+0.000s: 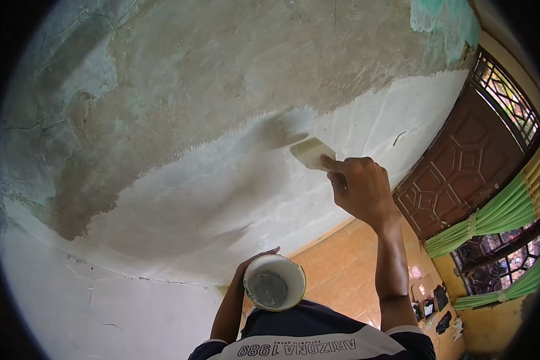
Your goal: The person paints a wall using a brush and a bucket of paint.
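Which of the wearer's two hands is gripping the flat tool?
The right hand, raised in front of the wall, grips the flat tool; the left hand, lower down, holds the whitish pot instead.

Short-sleeved T-shirt (309, 321), navy-black. Pale grey chest panel (366, 337), dark lettering (297, 348): "ARIZONA 1989", smaller "AUTHENTIC BRAND" beneath. Right sleeve (423, 344) dark, whitish band at hem (404, 329).

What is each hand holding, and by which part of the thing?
The right hand grips a flat brush-like tool by its near end; any handle is hidden. The left hand holds a small bucket by its outer wall.
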Demonstrator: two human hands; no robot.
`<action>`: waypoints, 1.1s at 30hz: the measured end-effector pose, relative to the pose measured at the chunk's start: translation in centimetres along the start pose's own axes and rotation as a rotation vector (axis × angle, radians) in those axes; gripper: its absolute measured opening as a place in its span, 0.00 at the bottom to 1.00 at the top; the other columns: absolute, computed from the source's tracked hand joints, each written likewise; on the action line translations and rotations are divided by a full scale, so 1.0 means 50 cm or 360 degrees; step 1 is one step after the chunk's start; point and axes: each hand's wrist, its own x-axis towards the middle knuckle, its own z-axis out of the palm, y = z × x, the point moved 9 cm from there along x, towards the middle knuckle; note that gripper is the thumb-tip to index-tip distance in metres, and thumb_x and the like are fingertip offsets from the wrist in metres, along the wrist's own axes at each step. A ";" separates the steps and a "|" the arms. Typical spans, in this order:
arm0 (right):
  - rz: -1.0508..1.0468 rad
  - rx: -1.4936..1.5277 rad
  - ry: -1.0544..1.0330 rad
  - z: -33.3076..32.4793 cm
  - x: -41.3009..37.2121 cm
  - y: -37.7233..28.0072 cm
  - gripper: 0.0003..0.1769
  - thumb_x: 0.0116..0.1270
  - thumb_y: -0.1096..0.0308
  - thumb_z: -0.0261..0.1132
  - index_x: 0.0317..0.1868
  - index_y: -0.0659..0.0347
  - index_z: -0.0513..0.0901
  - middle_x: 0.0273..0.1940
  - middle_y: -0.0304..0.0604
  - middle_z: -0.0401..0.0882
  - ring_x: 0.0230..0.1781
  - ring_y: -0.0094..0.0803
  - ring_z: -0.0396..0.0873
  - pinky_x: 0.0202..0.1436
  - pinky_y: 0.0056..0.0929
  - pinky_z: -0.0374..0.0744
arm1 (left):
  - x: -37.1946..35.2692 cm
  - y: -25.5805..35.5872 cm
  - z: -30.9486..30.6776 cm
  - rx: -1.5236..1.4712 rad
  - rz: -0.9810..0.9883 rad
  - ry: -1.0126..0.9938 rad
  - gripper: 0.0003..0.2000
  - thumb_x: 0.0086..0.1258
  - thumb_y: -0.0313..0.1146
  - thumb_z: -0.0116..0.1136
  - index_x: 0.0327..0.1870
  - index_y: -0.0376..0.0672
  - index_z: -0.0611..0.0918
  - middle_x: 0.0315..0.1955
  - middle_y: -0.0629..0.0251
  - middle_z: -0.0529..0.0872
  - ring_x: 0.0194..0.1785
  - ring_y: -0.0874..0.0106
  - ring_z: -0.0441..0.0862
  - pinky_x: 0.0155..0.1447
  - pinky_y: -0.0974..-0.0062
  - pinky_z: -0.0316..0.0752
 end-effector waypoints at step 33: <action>0.0050 0.0122 0.0377 -0.070 0.048 0.031 0.21 0.69 0.72 0.70 0.62 0.51 0.92 0.30 0.50 0.87 0.29 0.48 0.86 0.37 0.45 0.82 | -0.031 -0.015 0.033 0.0040 -0.0084 0.0063 0.26 0.77 0.65 0.64 0.37 0.48 0.89 0.32 0.64 0.90 0.32 0.69 0.86 0.45 0.63 0.84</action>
